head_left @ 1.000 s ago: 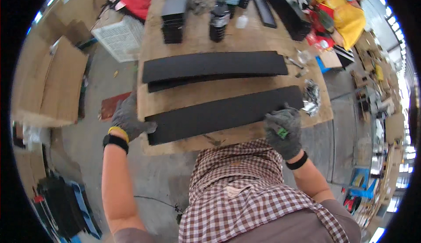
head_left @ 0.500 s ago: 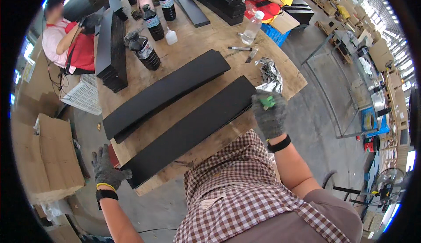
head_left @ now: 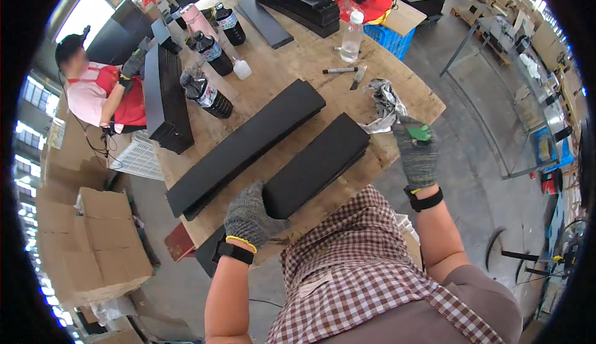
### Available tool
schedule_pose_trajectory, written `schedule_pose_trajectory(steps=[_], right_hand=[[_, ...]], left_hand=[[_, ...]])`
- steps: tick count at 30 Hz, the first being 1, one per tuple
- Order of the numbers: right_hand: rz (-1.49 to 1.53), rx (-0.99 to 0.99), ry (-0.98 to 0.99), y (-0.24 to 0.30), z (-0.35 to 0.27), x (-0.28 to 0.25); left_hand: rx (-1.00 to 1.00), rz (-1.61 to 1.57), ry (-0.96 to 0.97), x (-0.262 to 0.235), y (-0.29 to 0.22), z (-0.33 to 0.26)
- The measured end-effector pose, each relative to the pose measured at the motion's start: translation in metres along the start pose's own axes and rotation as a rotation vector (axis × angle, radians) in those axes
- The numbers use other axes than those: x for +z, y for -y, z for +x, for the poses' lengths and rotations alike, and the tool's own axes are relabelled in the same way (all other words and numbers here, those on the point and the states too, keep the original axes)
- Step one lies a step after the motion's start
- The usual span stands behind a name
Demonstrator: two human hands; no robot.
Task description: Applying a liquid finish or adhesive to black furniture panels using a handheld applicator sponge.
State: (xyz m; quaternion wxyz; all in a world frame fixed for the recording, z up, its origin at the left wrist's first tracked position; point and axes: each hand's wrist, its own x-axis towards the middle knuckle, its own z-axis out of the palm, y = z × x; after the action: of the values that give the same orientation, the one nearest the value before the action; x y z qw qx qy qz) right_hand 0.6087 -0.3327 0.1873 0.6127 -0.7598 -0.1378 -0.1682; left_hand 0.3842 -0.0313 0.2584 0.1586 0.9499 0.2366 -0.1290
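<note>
A long black board (head_left: 318,164) lies slantwise on the near side of the table, with at least one more beneath it. My left hand (head_left: 253,217), in a grey knit glove, spans its width, thumb at the near edge and fingers toward the far edge. At the board's far right end, my gloved right hand (head_left: 417,153) has its curled fingers at the edge of a crumpled silver foil-like sheet (head_left: 386,105). Its fingertips are partly hidden. A second pile of black boards (head_left: 248,148) lies parallel, just beyond.
Dark bottles (head_left: 208,95) stand at the table's left side, near a tall stack of black boards (head_left: 166,105). A clear bottle (head_left: 352,38), a marker (head_left: 339,70) and more boards (head_left: 295,2) lie farther off. Two co-workers are at the far edges; cardboard boxes (head_left: 99,244) stand at left.
My left hand has moved from the board's lower left end to across its middle. My right hand has left the board's right end and come to the crumpled silver sheet.
</note>
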Motion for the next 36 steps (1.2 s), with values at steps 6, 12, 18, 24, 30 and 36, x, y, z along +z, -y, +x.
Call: schedule_pose_trajectory(steps=[6, 12, 18, 24, 30, 36], right_hand=[[0.222, 0.147, -0.022, 0.033, 0.001, -0.013], [0.217, 0.226, -0.02, 0.045, 0.01, -0.031], [0.285, 0.258, 0.0, 0.051, 0.0, -0.027], [0.2, -0.022, 0.307, 0.057, -0.006, 0.044], [-0.18, -0.484, 0.692, 0.118, -0.04, 0.136], [-0.433, -0.691, 0.895, 0.129, -0.088, 0.176]], left_hand=[[0.067, 0.018, -0.163, -0.029, 0.016, 0.001], [-0.03, 0.066, -0.277, -0.073, 0.046, 0.061], [-0.001, 0.134, -0.376, -0.052, 0.054, 0.088], [0.079, -0.004, -0.29, -0.012, -0.007, 0.002], [0.006, 0.134, -0.257, 0.027, 0.002, -0.031], [-0.039, 0.006, -0.3, 0.061, 0.026, -0.025]])
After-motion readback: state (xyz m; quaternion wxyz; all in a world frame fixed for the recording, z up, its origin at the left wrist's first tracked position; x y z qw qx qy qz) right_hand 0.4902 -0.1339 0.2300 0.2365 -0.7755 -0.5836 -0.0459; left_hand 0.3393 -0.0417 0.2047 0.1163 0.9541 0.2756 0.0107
